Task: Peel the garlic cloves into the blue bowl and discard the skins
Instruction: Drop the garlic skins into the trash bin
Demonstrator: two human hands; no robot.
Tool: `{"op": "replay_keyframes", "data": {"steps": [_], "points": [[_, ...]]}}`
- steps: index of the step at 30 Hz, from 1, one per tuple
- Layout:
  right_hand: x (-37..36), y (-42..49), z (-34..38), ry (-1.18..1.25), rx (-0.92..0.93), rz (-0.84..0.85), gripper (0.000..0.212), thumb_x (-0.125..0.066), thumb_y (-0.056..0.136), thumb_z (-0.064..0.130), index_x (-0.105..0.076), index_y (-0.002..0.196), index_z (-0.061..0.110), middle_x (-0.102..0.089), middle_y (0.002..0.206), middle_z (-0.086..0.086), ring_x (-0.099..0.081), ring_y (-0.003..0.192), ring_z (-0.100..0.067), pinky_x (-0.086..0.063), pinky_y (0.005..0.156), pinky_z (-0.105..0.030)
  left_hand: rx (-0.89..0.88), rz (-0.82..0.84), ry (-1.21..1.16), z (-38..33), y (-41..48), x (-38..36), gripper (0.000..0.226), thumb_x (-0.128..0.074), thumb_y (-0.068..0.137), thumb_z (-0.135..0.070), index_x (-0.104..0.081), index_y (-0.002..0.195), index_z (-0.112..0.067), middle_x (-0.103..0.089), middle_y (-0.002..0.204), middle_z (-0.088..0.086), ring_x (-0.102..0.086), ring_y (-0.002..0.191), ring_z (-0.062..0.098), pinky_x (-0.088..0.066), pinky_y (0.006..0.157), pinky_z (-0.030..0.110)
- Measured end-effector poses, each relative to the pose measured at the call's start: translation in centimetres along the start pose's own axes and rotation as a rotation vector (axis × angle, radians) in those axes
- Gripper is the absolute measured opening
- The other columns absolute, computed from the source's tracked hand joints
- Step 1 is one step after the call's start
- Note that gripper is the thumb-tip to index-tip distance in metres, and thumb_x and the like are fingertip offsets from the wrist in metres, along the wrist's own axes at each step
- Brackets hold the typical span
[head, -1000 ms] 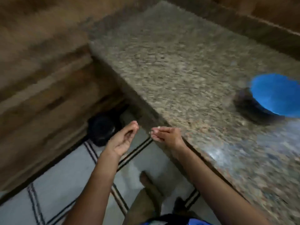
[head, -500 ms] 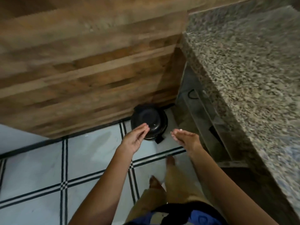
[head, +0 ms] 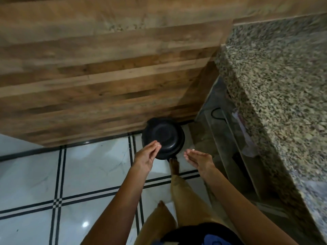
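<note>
The left hand (head: 146,157) hovers over the black bin's (head: 165,137) near rim and the right hand (head: 200,159) just beside it. Both have straight fingers, with pale flecks (head: 158,144), perhaps skins, at the tips.

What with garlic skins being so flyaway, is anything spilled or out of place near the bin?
Nothing spilled shows on the tiled floor. The one oddity: the lid of the black bin is shut while the left hand and right hand hover by it, pale scraps on their fingertips.
</note>
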State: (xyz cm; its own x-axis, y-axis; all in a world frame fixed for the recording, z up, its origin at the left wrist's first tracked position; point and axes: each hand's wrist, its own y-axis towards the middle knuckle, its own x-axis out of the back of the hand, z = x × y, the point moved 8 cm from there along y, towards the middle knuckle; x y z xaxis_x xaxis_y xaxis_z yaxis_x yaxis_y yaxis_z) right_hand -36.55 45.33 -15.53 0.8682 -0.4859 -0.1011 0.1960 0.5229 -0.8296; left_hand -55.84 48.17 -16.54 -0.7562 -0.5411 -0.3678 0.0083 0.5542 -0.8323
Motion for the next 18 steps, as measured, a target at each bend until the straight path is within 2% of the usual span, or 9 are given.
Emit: {"op": "replay_keyframes", "data": {"steps": [1, 4, 6, 8, 10, 13, 15, 16, 18], "points": [[-0.1, 0.6, -0.3, 0.024, -0.023, 0.012, 0.030, -0.047, 0.092, -0.005, -0.048, 0.121, -0.013, -0.052, 0.128, -0.027, -0.055, 0.116, -0.034, -0.054, 0.070, -0.023, -0.017, -0.011, 0.002, 0.2, 0.7, 0.3, 0.024, -0.060, 0.085, 0.006, -0.059, 0.109, 0.008, -0.068, 0.098, 0.018, -0.069, 0.085, 0.019, -0.057, 0.075, 0.022], [-0.5, 4.8, -2.6, 0.029, -0.109, 0.031, 0.033, -0.051, 0.093, 0.005, -0.050, 0.121, -0.013, -0.060, 0.116, -0.024, -0.062, 0.097, -0.025, -0.055, 0.063, -0.017, -0.013, -0.004, 0.064, 2.6, 4.6, 1.1, 0.029, -0.058, 0.089, 0.001, -0.058, 0.118, 0.004, -0.067, 0.108, 0.012, -0.068, 0.090, 0.007, -0.054, 0.074, 0.014], [-0.6, 9.0, -5.1, 0.125, -0.158, 0.019, 0.036, -0.049, 0.094, 0.003, -0.047, 0.123, -0.016, -0.055, 0.124, -0.026, -0.058, 0.105, -0.029, -0.055, 0.061, -0.017, 0.020, 0.028, 0.153, 5.2, 8.1, 1.6, 0.034, -0.049, 0.095, -0.001, -0.051, 0.128, 0.003, -0.067, 0.106, 0.008, -0.066, 0.091, 0.004, -0.052, 0.074, 0.011], [-0.9, 14.4, -7.7, 0.207, -0.210, -0.008, 0.032, -0.047, 0.094, 0.000, -0.048, 0.122, -0.016, -0.050, 0.131, -0.026, -0.053, 0.115, -0.033, -0.053, 0.074, -0.021, -0.030, -0.044, 0.362, 6.9, 13.2, 3.2, 0.036, -0.040, 0.096, 0.004, -0.043, 0.132, 0.008, -0.069, 0.091, 0.008, -0.068, 0.082, 0.012, -0.055, 0.068, 0.015], [-2.3, 20.2, -9.3, 0.206, -0.229, -0.005, 0.028, -0.048, 0.093, -0.001, -0.051, 0.118, -0.014, -0.048, 0.132, -0.028, -0.055, 0.112, -0.035, -0.053, 0.078, -0.026, -0.098, -0.116, 0.482, 7.4, 18.3, 4.2, 0.038, -0.036, 0.098, 0.002, -0.039, 0.135, 0.009, -0.072, 0.088, 0.011, -0.070, 0.079, 0.014, -0.054, 0.068, 0.015], [-4.9, 27.5, -9.3, -0.031, -0.188, 0.007, 0.034, -0.044, 0.096, 0.002, -0.044, 0.127, -0.012, -0.049, 0.132, -0.027, -0.051, 0.118, -0.037, -0.049, 0.089, -0.032, -0.138, -0.224, 0.621, 6.9, 26.1, 4.4, 0.038, -0.036, 0.098, 0.002, -0.040, 0.135, 0.006, -0.056, 0.128, 0.018, -0.062, 0.098, 0.015, -0.049, 0.077, 0.015], [-6.4, 31.5, -9.3, -0.217, -0.123, 0.018, 0.023, -0.037, 0.098, 0.005, -0.056, 0.108, -0.004, -0.059, 0.112, -0.025, -0.058, 0.092, -0.035, -0.047, 0.092, -0.040, -0.224, -0.281, 0.757, 6.3, 30.2, 4.4, 0.035, -0.043, 0.094, 0.006, -0.050, 0.129, 0.004, -0.059, 0.122, 0.017, -0.060, 0.109, 0.024, -0.049, 0.079, 0.022], [-6.9, 32.9, -9.3, -0.299, -0.103, 0.026, 0.023, -0.036, 0.097, 0.005, -0.057, 0.088, 0.004, -0.060, 0.095, -0.021, -0.057, 0.075, -0.030, -0.050, 0.084, -0.043, -0.261, -0.352, 0.842, 5.8, 31.3, 4.4, 0.032, -0.049, 0.092, 0.006, -0.057, 0.122, 0.003, -0.062, 0.116, 0.016, -0.059, 0.111, 0.027, -0.048, 0.082, 0.025], [-7.0, 35.7, -9.2, -0.529, 0.027, 0.004, 0.028, -0.049, 0.091, 0.003, -0.054, 0.065, 0.014, -0.062, 0.085, -0.018, -0.059, 0.068, -0.030, -0.053, 0.071, -0.042, -0.411, -0.466, 0.956, 4.5, 32.5, 4.0, 0.024, -0.056, 0.088, 0.005, -0.067, 0.108, 0.000, -0.067, 0.110, 0.015, -0.061, 0.104, 0.024, -0.044, 0.082, 0.022]]}}
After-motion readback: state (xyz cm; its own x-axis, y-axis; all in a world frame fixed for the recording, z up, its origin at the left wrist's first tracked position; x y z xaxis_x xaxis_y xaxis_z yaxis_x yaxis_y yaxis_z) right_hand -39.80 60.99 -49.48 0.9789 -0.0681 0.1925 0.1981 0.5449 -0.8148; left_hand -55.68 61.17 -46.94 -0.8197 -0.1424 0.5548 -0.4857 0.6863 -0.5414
